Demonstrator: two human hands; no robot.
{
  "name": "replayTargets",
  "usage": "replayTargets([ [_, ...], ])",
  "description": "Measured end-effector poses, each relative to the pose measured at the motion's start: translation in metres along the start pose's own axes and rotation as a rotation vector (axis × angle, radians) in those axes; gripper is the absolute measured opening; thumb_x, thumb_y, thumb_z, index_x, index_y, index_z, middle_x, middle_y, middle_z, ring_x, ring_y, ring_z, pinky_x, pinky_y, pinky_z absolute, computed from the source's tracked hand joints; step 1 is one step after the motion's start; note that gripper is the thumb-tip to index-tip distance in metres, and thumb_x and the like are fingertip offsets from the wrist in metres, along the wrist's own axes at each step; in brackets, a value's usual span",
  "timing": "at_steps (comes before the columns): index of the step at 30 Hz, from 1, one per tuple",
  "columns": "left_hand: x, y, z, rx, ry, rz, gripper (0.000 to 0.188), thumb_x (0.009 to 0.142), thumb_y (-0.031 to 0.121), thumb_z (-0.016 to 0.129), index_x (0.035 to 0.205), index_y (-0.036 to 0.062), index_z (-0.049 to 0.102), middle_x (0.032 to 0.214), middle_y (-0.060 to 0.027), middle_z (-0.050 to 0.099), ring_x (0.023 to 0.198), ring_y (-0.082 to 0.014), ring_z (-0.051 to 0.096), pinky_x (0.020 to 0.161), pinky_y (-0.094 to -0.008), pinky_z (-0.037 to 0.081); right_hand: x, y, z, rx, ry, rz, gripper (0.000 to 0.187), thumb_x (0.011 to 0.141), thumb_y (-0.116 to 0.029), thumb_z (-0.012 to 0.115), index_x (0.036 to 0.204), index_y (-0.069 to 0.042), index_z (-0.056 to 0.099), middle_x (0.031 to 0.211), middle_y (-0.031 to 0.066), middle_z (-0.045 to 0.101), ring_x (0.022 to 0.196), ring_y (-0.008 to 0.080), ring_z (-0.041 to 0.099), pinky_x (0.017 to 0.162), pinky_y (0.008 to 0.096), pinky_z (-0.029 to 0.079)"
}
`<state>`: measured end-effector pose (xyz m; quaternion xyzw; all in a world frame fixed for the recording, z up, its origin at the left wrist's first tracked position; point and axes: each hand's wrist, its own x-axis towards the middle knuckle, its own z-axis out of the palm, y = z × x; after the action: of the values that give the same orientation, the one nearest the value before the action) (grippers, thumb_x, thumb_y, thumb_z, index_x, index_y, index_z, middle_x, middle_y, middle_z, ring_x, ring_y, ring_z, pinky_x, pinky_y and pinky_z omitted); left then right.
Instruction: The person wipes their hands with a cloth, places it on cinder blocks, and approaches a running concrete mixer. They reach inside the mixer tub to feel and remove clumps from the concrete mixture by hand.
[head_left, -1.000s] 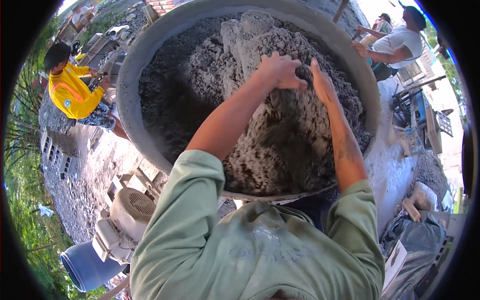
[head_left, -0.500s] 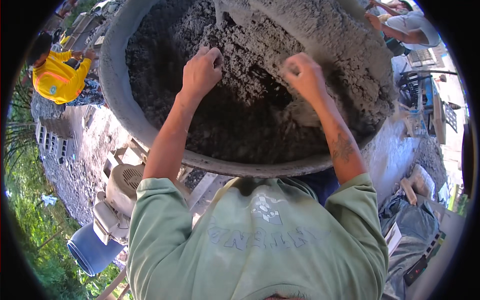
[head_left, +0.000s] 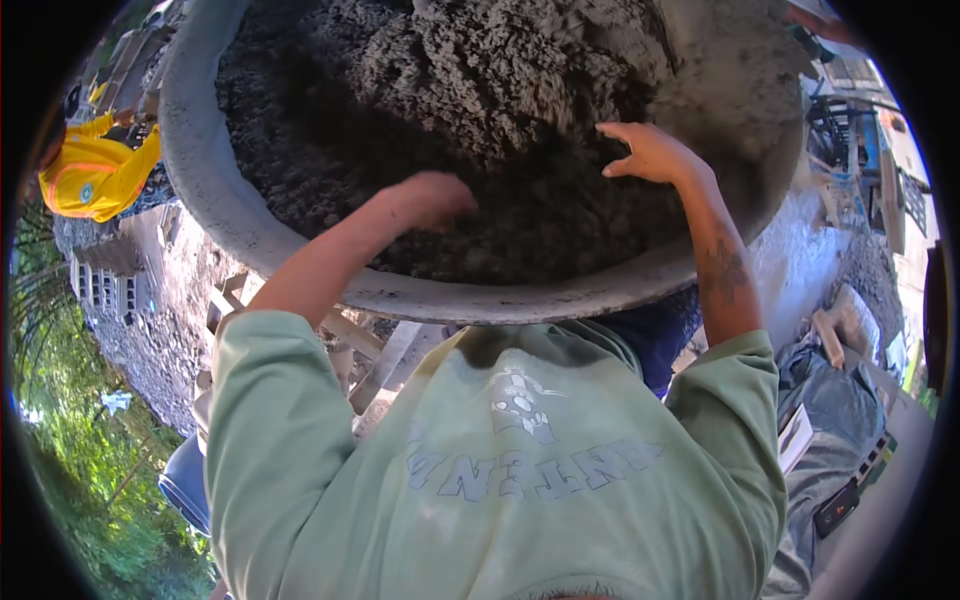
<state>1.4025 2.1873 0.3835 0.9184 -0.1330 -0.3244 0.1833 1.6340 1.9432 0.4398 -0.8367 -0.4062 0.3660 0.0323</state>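
Note:
A large round mixer pan (head_left: 190, 150) with a mortar-crusted rim stands in front of me, holding crumbly grey concrete mix (head_left: 490, 80). Over the near left part of the mix reaches my left hand (head_left: 437, 200), bent inward and smeared by motion, so its fingers do not show clearly. My right hand (head_left: 650, 152) hovers above the mix on the right. Its thumb and fingers are apart, and nothing is between them. Whether either hand touches the mix cannot be told.
At the far left is a person in a yellow top (head_left: 95, 175). Hollow blocks (head_left: 100, 285) lie on the gravel below. A blue barrel (head_left: 185, 485) stands at the lower left, and a dark tarp (head_left: 835, 400) lies at right. Part of another person's arm (head_left: 825, 22) shows at the upper right.
My left hand has come nearer and swung inward to the right. My right hand has shifted right, and its curled fingers have spread. The view has also shifted, with the pan higher in it.

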Motion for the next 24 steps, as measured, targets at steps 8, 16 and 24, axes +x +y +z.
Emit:
replayTargets([
  [8, 0.014, 0.040, 0.033, 0.337, -0.233, 0.318, 0.029, 0.070, 0.018, 0.066, 0.097, 0.0099, 0.068, 0.091, -0.0069, 0.067, 0.104, -0.0260, 0.057, 0.091, -0.0437, 0.041, 0.005, 0.056, 0.014, 0.066, 0.290, 0.043, 0.060, 0.082, -0.028, 0.070, 0.136, -0.017, 0.046, 0.126, 0.0127, 0.057, 0.107, 0.0310, 0.058, 0.093, 0.0454, 0.046],
  [16, 0.126, 0.031, 0.037, 0.291, 0.375, 0.224, 0.027, 0.072, 0.016, 0.063, 0.098, 0.0126, 0.068, 0.107, -0.0042, 0.063, 0.107, -0.0230, 0.052, 0.089, -0.0418, 0.038, 0.013, 0.076, 0.016, -0.026, 0.393, 0.125, 0.046, 0.069, -0.022, 0.078, 0.113, -0.018, 0.065, 0.093, 0.0070, 0.070, 0.087, 0.0274, 0.066, 0.079, 0.0414, 0.052],
  [24, 0.101, 0.004, 0.029, 0.458, 0.243, -0.060, 0.019, 0.072, 0.020, 0.067, 0.088, 0.0082, 0.067, 0.101, -0.0102, 0.062, 0.109, -0.0289, 0.054, 0.089, -0.0442, 0.042, 0.009, 0.037, 0.091, -0.578, -0.281, -0.154, 0.021, 0.065, -0.018, 0.076, 0.084, -0.010, 0.072, 0.092, 0.0094, 0.070, 0.088, 0.0280, 0.068, 0.072, 0.0389, 0.055],
])
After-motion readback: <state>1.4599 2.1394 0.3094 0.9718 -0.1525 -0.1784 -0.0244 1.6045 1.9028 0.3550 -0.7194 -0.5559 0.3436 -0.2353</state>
